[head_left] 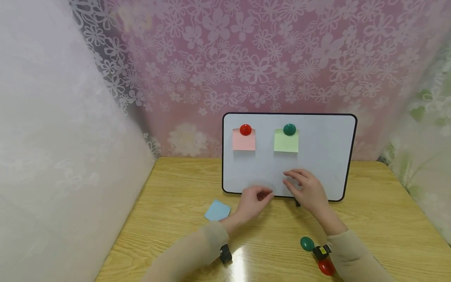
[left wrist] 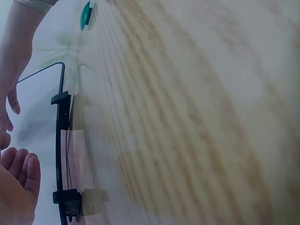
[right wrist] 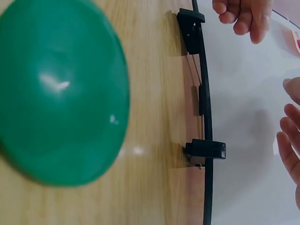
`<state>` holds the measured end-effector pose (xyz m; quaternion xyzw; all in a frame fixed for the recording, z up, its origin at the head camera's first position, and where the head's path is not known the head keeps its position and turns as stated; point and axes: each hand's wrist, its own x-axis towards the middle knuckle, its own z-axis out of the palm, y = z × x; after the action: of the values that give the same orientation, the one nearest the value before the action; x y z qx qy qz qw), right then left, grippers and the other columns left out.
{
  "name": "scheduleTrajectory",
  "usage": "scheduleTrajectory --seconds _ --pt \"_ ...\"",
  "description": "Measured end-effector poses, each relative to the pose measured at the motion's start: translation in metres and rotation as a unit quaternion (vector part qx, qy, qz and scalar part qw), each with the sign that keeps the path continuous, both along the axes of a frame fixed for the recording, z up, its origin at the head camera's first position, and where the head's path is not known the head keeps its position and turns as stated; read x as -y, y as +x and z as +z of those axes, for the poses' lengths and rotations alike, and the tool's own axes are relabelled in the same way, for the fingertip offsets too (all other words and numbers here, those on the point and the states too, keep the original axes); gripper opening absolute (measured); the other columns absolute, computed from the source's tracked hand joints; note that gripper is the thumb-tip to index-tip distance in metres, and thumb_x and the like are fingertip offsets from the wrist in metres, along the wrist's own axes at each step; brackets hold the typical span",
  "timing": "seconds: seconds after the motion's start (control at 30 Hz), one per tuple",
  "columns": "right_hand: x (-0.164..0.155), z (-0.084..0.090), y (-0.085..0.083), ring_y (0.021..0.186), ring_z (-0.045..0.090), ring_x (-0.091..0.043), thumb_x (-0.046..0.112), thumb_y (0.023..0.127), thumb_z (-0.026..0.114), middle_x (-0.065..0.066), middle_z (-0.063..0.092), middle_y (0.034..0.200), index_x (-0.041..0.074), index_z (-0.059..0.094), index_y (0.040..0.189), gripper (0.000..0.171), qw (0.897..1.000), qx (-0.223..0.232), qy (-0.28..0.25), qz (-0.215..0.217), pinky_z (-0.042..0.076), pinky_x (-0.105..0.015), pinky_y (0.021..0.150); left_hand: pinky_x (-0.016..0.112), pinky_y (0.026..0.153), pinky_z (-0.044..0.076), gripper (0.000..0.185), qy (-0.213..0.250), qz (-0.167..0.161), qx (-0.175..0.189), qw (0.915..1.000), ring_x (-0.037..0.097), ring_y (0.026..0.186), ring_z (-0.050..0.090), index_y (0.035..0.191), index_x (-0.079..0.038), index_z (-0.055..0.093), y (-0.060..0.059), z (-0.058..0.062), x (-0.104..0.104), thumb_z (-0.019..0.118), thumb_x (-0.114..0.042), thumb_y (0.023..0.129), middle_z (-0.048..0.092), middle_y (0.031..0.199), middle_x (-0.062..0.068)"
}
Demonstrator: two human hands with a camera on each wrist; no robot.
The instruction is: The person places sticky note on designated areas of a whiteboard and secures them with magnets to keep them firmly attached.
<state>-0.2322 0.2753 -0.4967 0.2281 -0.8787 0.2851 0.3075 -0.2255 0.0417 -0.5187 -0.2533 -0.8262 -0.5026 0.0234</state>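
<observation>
A whiteboard (head_left: 260,172) with a black rim stands upright on the table. My left hand (head_left: 251,201) is by its lower edge, fingers loosely bent and nothing visible in them. Higher and to the right, my right hand (head_left: 309,192) hovers before the board, thumb and fingers apart; the right wrist view also shows no object between these fingers (right wrist: 290,129). On the board, a red round magnet (head_left: 245,129) sits over the top of a pink sticky note (head_left: 244,141), and a green magnet (head_left: 289,129) over a light green note (head_left: 286,143).
A blue sticky note (head_left: 217,210) lies left of my left hand. Near my right sleeve are a loose green magnet (head_left: 307,244) and a red one (head_left: 326,267). Black feet (right wrist: 206,149) support the board's lower edge. A flowered curtain (head_left: 246,58) hangs behind.
</observation>
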Motion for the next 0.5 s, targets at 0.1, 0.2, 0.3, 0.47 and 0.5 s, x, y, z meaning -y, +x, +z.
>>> scheduleTrajectory --seconds 0.1,0.2,0.3,0.47,0.5 --pt "0.0 -0.001 0.002 0.094 0.069 -0.026 0.006 0.089 0.088 -0.008 0.074 0.112 0.004 0.08 0.115 0.028 1.0 0.015 0.005 0.014 0.06 -0.043 0.067 0.019 0.078 0.055 0.021 0.005 -0.003 0.01 0.9999 -0.002 0.087 0.065 0.118 -0.007 0.081 0.003 -0.001 0.003 0.072 -0.022 0.106 0.078 0.106 -0.004" --pt "-0.002 -0.003 0.004 0.097 0.069 -0.024 0.008 0.09 0.088 -0.007 0.074 0.114 0.006 0.081 0.116 0.028 0.999 0.036 0.012 0.027 0.06 -0.041 0.068 0.019 0.079 0.055 0.021 0.0 -0.009 0.015 0.9998 -0.002 0.087 0.065 0.117 -0.007 0.081 0.005 -0.003 0.006 0.072 -0.022 0.106 0.078 0.106 -0.005" --pt "-0.003 -0.004 0.006 0.099 0.069 -0.022 0.01 0.091 0.088 -0.005 0.074 0.115 0.008 0.081 0.117 0.027 0.997 0.061 0.025 0.039 0.06 -0.039 0.07 0.019 0.079 0.055 0.022 -0.005 -0.021 0.018 0.9996 -0.002 0.087 0.065 0.118 -0.007 0.081 0.007 -0.005 0.01 0.072 -0.023 0.106 0.077 0.105 -0.006" --pt "-0.007 -0.004 0.009 0.102 0.07 -0.022 0.014 0.093 0.086 -0.004 0.074 0.118 0.011 0.081 0.118 0.025 0.99 0.117 0.056 0.057 0.061 -0.039 0.074 0.019 0.077 0.055 0.024 -0.015 -0.038 0.026 0.9988 -0.003 0.085 0.063 0.118 -0.007 0.081 0.013 -0.009 0.019 0.072 -0.025 0.106 0.075 0.099 -0.009" --pt "-0.007 -0.003 0.01 0.103 0.07 -0.023 0.015 0.094 0.085 -0.004 0.074 0.118 0.011 0.081 0.118 0.025 0.988 0.128 0.063 0.061 0.061 -0.039 0.075 0.02 0.077 0.055 0.024 -0.017 -0.041 0.029 0.9986 -0.003 0.085 0.063 0.118 -0.007 0.081 0.014 -0.009 0.021 0.072 -0.026 0.105 0.074 0.099 -0.009"
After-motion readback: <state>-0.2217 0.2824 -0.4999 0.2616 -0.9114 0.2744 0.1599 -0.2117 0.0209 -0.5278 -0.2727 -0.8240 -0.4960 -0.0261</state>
